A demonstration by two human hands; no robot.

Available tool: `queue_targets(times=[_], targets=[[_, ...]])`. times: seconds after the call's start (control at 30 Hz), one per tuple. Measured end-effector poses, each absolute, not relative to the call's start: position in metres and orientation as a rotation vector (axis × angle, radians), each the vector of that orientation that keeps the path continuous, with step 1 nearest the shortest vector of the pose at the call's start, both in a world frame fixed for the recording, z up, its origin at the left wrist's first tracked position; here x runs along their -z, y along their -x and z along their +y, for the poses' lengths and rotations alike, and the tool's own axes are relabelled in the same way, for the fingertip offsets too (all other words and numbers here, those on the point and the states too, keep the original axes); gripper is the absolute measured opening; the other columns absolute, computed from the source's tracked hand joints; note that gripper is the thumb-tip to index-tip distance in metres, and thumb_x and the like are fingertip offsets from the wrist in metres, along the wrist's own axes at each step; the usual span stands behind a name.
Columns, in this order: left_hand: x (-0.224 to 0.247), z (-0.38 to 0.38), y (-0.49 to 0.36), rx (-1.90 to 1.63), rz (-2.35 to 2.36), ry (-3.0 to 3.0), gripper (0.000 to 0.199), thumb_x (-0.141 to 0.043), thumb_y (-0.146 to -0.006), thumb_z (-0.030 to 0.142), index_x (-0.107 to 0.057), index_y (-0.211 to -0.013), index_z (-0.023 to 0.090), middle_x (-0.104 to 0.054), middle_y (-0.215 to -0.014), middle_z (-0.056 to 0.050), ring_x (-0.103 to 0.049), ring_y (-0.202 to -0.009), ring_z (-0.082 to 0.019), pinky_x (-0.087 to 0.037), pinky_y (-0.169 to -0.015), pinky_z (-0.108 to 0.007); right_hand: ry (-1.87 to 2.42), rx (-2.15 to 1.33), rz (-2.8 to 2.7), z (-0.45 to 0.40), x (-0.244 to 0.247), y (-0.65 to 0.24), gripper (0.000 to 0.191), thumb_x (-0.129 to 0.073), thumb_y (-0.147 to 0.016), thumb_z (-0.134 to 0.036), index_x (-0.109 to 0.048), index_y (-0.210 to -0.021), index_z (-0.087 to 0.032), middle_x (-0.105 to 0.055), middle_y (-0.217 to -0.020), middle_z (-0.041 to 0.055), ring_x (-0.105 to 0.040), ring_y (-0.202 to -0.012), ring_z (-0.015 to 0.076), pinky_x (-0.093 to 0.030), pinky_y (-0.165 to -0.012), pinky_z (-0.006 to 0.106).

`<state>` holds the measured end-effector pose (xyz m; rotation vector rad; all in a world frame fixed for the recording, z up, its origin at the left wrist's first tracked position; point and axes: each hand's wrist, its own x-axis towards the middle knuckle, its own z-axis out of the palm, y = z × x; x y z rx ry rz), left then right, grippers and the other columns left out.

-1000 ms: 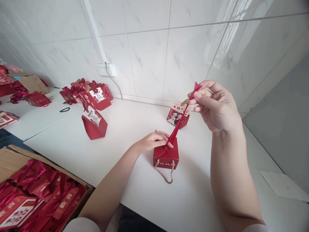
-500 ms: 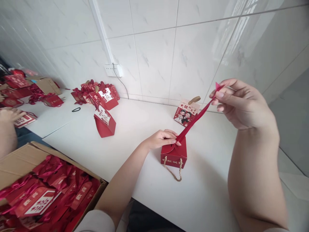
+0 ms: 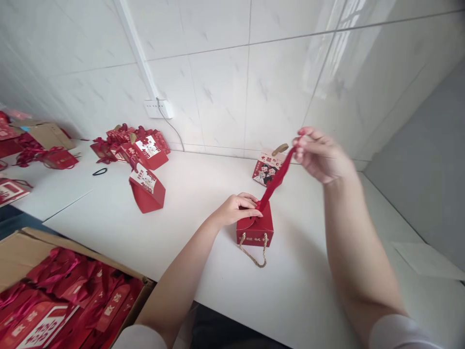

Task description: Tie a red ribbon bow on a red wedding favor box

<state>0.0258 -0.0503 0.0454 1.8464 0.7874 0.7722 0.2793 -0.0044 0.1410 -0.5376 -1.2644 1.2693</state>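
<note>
A small red gift box [image 3: 255, 233] stands on the white table, with a twisted rope handle [image 3: 254, 259] hanging from its front. My left hand [image 3: 240, 209] lies on the box top, its thumb and fingers closed around the base of a red ribbon [image 3: 276, 179]. That ribbon rises slanting from the lid to my right hand [image 3: 319, 152], which pinches its upper end in the air. Right behind the box is a printed card-like box [image 3: 267, 167] with a couple drawn on it and a tan loop on top; the ribbon partly covers it.
At left, a cardboard carton [image 3: 145, 283] holds several red boxes with ribbons. A red box [image 3: 147, 189] lies near a cluster of red boxes [image 3: 150, 151] by the wall. A black loop [image 3: 100, 171] and a wall socket [image 3: 158, 109] are also left. A grey panel [image 3: 425, 135] borders the right.
My right hand has come lower and closer to the box, still holding the ribbon, which now looks shorter and looser. My left hand stays on the box. The view has swung to the right.
</note>
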Motion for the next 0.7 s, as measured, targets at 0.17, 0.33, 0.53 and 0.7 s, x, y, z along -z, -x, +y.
queue_targets(times=[0.17,0.33,0.53,0.7], targets=[[-0.046,-0.048,-0.026,-0.754,0.794,-1.866,0.018,-0.07,-0.079,0.038,-0.078,-0.086,0.024,-0.074,-0.088,-0.007,-0.051,-0.118,-0.021,-0.043,-0.102,-0.037,1.154,-1.074,-1.594,0.006,-0.112,-0.266,0.037,-0.076,-0.07,-0.032,-0.062,-0.103,-0.023,-0.065,-0.098,0.0053,-0.062,-0.084,0.019,-0.052,-0.074,0.034],[-0.044,-0.046,-0.026,-0.75,0.79,-1.864,0.018,-0.071,-0.078,0.038,-0.078,-0.086,0.024,-0.074,-0.09,-0.007,-0.051,-0.118,-0.021,-0.043,-0.102,-0.036,1.174,-1.24,-2.231,-0.029,-0.093,-0.277,0.026,-0.061,-0.081,-0.042,-0.07,-0.075,-0.019,-0.063,-0.074,0.0035,-0.056,-0.074,0.0193,-0.044,-0.066,0.031],[-0.043,-0.046,-0.027,-0.754,0.809,-1.843,0.018,-0.072,-0.077,0.038,-0.078,-0.086,0.025,-0.074,-0.091,-0.008,-0.05,-0.12,-0.022,-0.043,-0.102,-0.037,1.266,-1.369,-2.112,-0.037,-0.059,-0.272,0.025,-0.059,-0.082,-0.042,-0.072,-0.095,-0.026,-0.068,-0.096,0.0059,-0.059,-0.089,0.0247,-0.047,-0.074,0.036],[-0.042,-0.046,-0.027,-0.771,0.804,-1.859,0.018,-0.072,-0.077,0.038,-0.079,-0.085,0.023,-0.074,-0.089,-0.008,-0.05,-0.12,-0.022,-0.042,-0.104,-0.037,0.906,-1.649,-1.735,-0.026,-0.048,-0.262,0.036,-0.057,-0.084,-0.034,-0.065,-0.118,-0.026,-0.062,-0.123,0.0048,-0.05,-0.123,0.0252,-0.037,-0.104,0.042]])
